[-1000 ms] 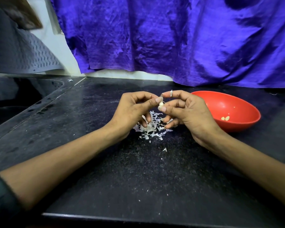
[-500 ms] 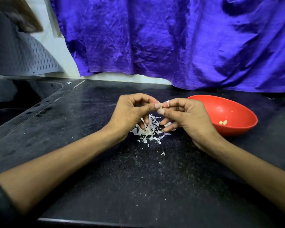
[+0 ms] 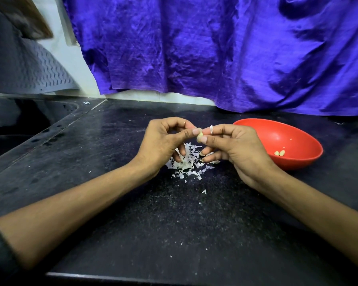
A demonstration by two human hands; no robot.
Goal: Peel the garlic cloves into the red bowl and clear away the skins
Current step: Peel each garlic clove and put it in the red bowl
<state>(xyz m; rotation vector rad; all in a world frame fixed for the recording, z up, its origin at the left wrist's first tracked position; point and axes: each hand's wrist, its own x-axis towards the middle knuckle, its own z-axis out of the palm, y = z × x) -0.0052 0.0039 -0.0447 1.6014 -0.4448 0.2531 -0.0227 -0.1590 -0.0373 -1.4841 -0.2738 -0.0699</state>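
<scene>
A small pale garlic clove (image 3: 199, 136) is pinched between the fingertips of both hands above the black counter. My left hand (image 3: 163, 143) holds it from the left with thumb and forefinger. My right hand (image 3: 234, 147) pinches it from the right, and a white flake of skin (image 3: 211, 129) sticks up from its forefinger. Under the hands lies a pile of white garlic skins (image 3: 186, 162). The red bowl (image 3: 287, 139) sits just right of my right hand with a few peeled cloves (image 3: 279, 153) inside.
Loose skin bits (image 3: 204, 191) dot the black counter (image 3: 174, 223) toward me. A sunken sink (image 3: 19, 129) lies at the left. Purple cloth (image 3: 215, 48) hangs along the back wall. The counter's front edge runs near the bottom of the view.
The hands stayed together on the clove, with the fingers shifting slightly around it. The skin flake still sticks up from my right forefinger. The camera view has drifted a little.
</scene>
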